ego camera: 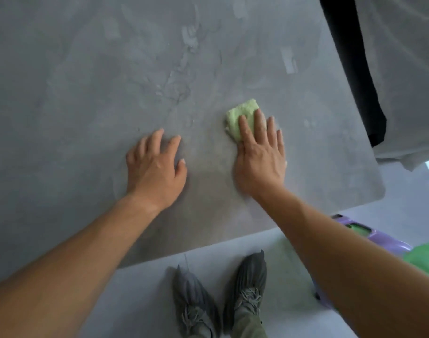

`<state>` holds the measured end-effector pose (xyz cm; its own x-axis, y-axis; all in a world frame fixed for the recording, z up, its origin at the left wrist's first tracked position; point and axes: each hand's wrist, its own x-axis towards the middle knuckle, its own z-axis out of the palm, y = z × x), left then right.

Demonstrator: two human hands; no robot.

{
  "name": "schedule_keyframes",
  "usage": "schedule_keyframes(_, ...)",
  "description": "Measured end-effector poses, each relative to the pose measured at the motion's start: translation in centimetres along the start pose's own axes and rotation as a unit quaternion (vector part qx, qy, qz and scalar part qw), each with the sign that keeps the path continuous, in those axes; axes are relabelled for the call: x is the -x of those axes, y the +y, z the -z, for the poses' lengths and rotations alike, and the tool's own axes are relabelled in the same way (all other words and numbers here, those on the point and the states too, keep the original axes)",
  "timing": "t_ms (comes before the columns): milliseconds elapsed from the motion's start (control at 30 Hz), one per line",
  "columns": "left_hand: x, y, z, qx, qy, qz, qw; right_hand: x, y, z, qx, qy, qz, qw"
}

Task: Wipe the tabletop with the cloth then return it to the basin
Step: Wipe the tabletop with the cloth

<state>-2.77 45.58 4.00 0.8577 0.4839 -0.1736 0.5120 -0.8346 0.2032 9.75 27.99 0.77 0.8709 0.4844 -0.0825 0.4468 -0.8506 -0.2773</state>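
Presses with the right grip (260, 162), fingers straight, not curled, on the folded green cloth (242, 113) near the right edge of the grey tabletop (86, 93). Rests the left grip (155, 169) open on the tabletop nearby, holding nothing.

**Matt stone, soft terry, glossy plastic**

The bench (86, 93) had a matt grey, stone-like top, smooth, with faint darker veins and pale smears. The cloth (240, 115) was pale green terry, fluffy and nubbly. The purple basin (389, 242) looked like glossy moulded plastic. The shoes (251, 272) were grey knitted fabric with cord laces. The floor (147, 301) was pale, smooth, faintly sheened.
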Motion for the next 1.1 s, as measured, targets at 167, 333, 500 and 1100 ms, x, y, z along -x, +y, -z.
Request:
schedule_keyframes(167,-1.5,-1.2,1.4,0.009,-0.023,-0.005,1.000,3.9,0.4,0.6,0.027,-0.069,0.171,0.982)
schedule_keyframes(333,-4.1,-2.8,2.5,0.006,-0.018,-0.016,1.000,-7.7,0.9,2.4,-0.003,-0.045,0.023,0.999)
schedule_keyframes(500,-9.7,-3.0,3.5,0.007,-0.003,-0.014,1.000,-12.8,-2.1,1.8,0.016,-0.042,0.044,0.998)
schedule_keyframes(1100,-26.2,-3.6,5.2,-0.019,-0.035,0.024,0.999,-36.5,-5.5,2.2,0.036,-0.043,0.083,0.995)
